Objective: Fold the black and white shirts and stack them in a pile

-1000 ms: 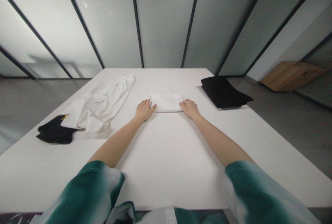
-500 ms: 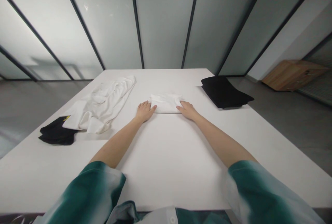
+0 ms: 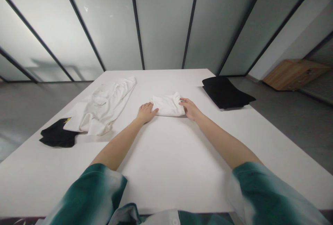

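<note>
A folded white garment [image 3: 168, 105], probably a shirt, lies in a small rectangle at the middle of the table, between my two hands. My left hand [image 3: 146, 113] rests at its left end, fingers laid out on the table and thumb on the fabric. At the other end my right hand [image 3: 189, 108] grips the edge between thumb and fingers. That right end is raised a little and bunched at its far corner.
A crumpled white garment [image 3: 104, 101] is spread on the left of the white table [image 3: 166, 162], partly over a folded black cloth [image 3: 58, 134]. A black folded stack [image 3: 225, 92] sits at the right edge. Beyond stands a wooden cabinet [image 3: 291, 75].
My right hand has closed on the right end of the folded white garment and lifted it slightly, wrinkling it. My left hand has stayed nearly in place.
</note>
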{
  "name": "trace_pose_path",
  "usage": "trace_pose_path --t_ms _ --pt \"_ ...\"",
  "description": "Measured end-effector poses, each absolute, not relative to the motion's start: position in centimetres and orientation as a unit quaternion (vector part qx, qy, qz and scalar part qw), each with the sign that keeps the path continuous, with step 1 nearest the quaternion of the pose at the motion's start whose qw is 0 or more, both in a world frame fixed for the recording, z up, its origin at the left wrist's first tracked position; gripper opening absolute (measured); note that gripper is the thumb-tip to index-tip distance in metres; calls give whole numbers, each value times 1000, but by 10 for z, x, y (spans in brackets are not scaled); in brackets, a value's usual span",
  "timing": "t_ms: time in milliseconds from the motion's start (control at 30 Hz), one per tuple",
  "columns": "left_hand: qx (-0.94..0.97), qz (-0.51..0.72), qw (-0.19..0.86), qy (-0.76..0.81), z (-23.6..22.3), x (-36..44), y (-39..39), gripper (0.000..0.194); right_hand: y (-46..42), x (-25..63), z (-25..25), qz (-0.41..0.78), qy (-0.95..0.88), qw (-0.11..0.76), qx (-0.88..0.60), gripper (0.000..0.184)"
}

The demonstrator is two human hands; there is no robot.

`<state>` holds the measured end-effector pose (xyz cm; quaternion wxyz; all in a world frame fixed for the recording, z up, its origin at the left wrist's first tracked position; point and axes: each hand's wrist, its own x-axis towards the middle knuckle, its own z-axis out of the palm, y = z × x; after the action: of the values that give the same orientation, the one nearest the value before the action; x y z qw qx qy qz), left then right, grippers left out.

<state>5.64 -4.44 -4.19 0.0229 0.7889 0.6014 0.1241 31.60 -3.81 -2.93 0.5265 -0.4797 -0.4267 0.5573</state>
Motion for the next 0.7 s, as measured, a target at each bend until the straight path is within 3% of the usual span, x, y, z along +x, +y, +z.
trace_pose_path --t_ms 200,400,700 --pt "799 126 33 587 -39 57 -46 54 -37 313 -27 600 -370 517 -485 17" --pt "813 141 35 563 -40 57 -46 53 -48 309 -21 647 -380 452 -482 16" --pt "795 184 58 575 -41 57 -44 50 -48 310 -21 619 -420 432 -503 23"
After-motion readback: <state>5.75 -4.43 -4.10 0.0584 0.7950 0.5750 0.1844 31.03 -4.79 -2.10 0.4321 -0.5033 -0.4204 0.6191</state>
